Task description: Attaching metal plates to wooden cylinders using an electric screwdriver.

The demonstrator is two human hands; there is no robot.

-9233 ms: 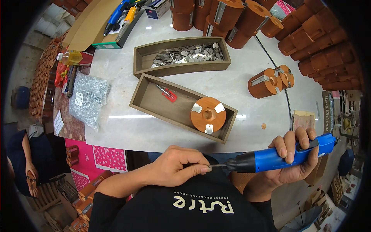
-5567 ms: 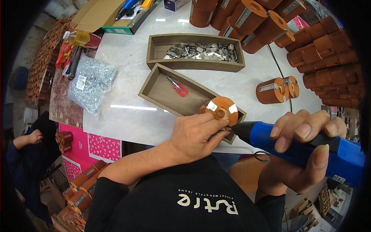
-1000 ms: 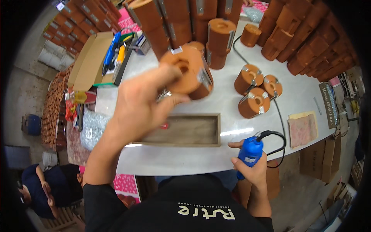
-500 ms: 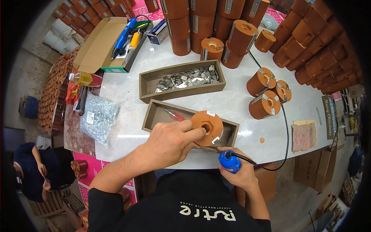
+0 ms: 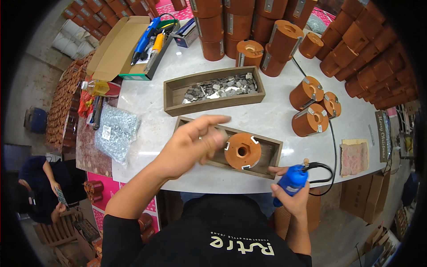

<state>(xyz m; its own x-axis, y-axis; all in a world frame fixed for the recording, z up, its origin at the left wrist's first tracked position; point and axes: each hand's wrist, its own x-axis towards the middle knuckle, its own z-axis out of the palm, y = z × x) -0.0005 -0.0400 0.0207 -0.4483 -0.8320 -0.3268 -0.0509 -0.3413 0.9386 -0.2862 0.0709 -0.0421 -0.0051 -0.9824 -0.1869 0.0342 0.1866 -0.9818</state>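
A brown cylinder (image 5: 231, 155) with a central hole and white metal pieces at its rim sits on the near wooden box (image 5: 276, 155), apart from both hands. Just left of it is my left hand (image 5: 187, 149), empty, its index finger stretched out and the others slightly blurred. At the table's front edge my right hand (image 5: 293, 201) is wrapped round a blue corded electric screwdriver (image 5: 293, 179), whose tip is hidden. Beyond the near box lies a second wooden box (image 5: 213, 105) holding many small metal plates (image 5: 222, 87).
Three brown cylinders (image 5: 307, 122) stand at the right, with tall stacks (image 5: 212, 31) behind. An open cardboard box (image 5: 106, 49) with tools is at the far left, above a bubble-wrapped package (image 5: 116, 133). A black cable (image 5: 335, 151) runs down the right. Another person (image 5: 42, 191) sits at left.
My left hand has let go of the brown cylinder and drawn back left, fingers opening. The cylinder now rests on the near box, turned. My right hand has moved right with the screwdriver.
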